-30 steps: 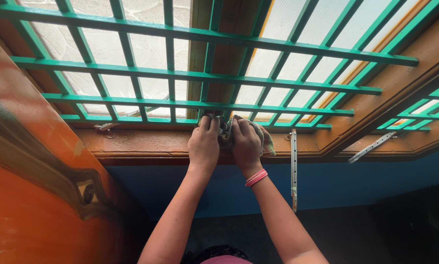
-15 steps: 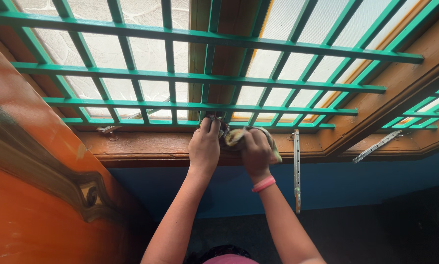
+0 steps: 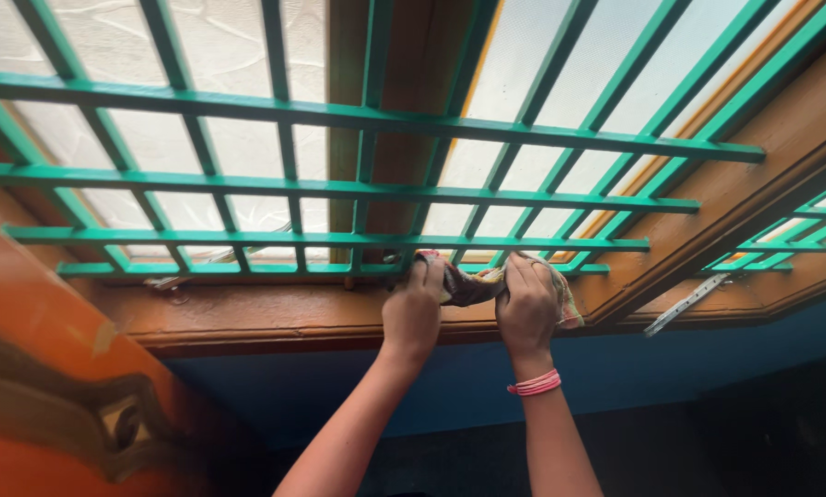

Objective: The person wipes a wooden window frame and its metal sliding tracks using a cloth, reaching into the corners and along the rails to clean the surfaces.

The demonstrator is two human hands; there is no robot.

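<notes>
A green metal window grille (image 3: 358, 189) fills the upper view, set in a brown wooden frame. Both my hands hold one crumpled patterned cloth (image 3: 476, 283) against the grille's lowest bars. My left hand (image 3: 415, 308) grips the cloth's left end at the bottom bar. My right hand (image 3: 526, 308), with pink bands on its wrist, is closed on the right part of the cloth. Part of the cloth hangs out past my right hand toward the sill.
The brown wooden sill (image 3: 275, 313) runs under the grille. A metal window stay (image 3: 694, 302) lies at the right on the frame. An orange surface with a dark recess (image 3: 72, 405) stands at the left. A blue wall (image 3: 689, 377) lies below the sill.
My hands were close together on the cloth; now they are apart, the cloth stretched between them. The view has shifted so the hands sit further right.
</notes>
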